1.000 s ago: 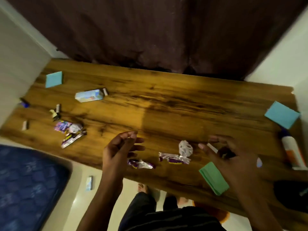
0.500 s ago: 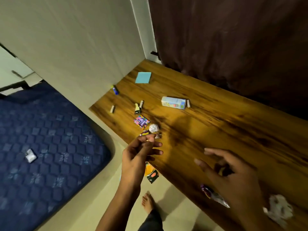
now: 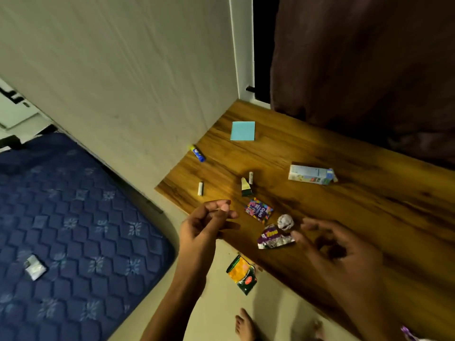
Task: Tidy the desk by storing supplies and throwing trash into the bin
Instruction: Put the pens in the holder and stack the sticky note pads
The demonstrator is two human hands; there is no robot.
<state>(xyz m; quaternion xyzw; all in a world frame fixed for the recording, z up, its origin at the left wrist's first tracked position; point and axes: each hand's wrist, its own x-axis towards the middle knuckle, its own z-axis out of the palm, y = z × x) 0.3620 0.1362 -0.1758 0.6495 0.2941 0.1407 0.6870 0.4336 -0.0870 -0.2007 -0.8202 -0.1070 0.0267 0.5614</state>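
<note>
My left hand (image 3: pixel 206 225) hovers at the desk's left front corner, fingers loosely curled, nothing in it. My right hand (image 3: pixel 337 252) hangs over the wooden desk (image 3: pixel 357 217), fingers spread; its fingertips reach beside a purple-silver wrapper (image 3: pixel 273 238) and a crumpled white paper ball (image 3: pixel 285 221). Whether its palm holds anything I cannot tell. A Gems candy packet (image 3: pixel 259 209) lies just beyond. Farther off lie a small torn wrapper (image 3: pixel 246 187), two white cylinders (image 3: pixel 200 188) (image 3: pixel 251 177), a blue-yellow tube (image 3: pixel 197 153), a blue sticky-note pad (image 3: pixel 243 130) and a small carton (image 3: pixel 311 174).
A pale wall panel (image 3: pixel 123 82) bounds the desk on the left, a dark curtain (image 3: pixel 357 57) hangs behind it. A blue mattress (image 3: pixel 61 230) with a small white packet (image 3: pixel 35 267) lies lower left. An orange-green wrapper (image 3: pixel 242 274) lies on the floor near my feet (image 3: pixel 243 324).
The view has swung left to the desk's left end. My right hand has moved up to the purple wrapper and paper ball; my left hand stays raised with curled fingers.
</note>
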